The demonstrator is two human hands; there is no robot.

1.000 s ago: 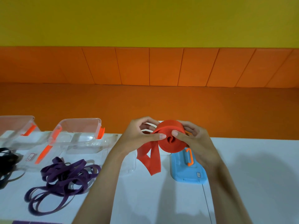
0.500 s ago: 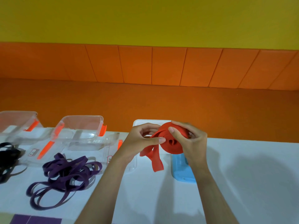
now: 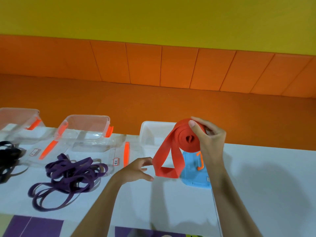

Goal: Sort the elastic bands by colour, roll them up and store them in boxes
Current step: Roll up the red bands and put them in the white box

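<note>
Our left hand (image 3: 136, 170) has let go, fingers loosely open, so our right hand (image 3: 211, 141) alone pinches the half-rolled red band (image 3: 186, 140), its tail unwound.

the left hand (image 3: 136, 170) and right hand (image 3: 211, 141) are bare, forearms too.

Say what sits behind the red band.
Behind the red band: a white box, its visible left part empty, and a blue lid with an orange clip. The band and right hand cover the box's right part and the lid's top.
</note>
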